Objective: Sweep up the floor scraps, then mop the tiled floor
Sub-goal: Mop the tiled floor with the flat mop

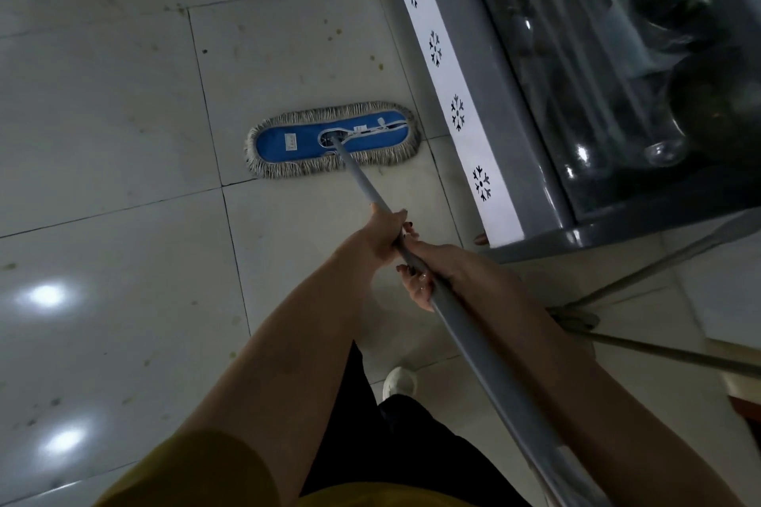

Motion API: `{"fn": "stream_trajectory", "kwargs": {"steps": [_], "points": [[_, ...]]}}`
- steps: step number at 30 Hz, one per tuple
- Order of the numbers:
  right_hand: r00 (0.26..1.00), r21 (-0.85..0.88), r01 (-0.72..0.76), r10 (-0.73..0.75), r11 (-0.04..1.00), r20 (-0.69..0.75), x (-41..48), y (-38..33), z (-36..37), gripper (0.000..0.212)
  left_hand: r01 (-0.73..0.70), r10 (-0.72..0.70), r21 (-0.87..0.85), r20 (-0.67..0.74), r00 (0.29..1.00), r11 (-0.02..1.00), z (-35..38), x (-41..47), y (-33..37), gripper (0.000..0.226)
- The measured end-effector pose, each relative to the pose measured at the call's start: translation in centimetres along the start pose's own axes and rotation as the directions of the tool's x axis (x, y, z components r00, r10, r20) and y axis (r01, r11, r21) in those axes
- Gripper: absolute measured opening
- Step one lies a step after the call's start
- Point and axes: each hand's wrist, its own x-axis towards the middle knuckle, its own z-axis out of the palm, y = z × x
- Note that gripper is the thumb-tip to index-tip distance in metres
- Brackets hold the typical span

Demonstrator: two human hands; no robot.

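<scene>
Item: flat mop (331, 140), in use on tiled floor (115, 128)
Blue fringed pad lay flat at frame centre, its right end just beside the cabinet (490, 103); left hand (385, 237) and right hand (436, 270) both clasped the handle (360, 181) (left nearer the pad). Risk: pad knocking the cabinet base, leaving that edge strip unmopped

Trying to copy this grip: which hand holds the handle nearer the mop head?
The left hand: it grips the grey handle lower down, toward the blue mop head; the right hand grips just above it.
</scene>
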Motion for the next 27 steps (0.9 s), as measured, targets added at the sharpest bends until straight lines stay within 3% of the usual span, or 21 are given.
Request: {"fn": "stream_trajectory", "kwargs": {"steps": [14, 27], "points": [[1.0, -0.007, -0.001, 0.001, 1.0, 0.014, 4.6, -17.1, 9.5, 0.054, 0.013, -0.01, 0.113, -0.031, 0.999, 0.994, -2.2, 10.4, 17.8, 0.019], [0.996, 0.134, 0.025, -0.036, 0.991, 0.082, 4.7, -16.1, 10.5, 0.052, -0.006, 0.012, 0.242, -0.023, 1.0, 0.97, -3.4, 10.9, 18.4, 0.041]]}}
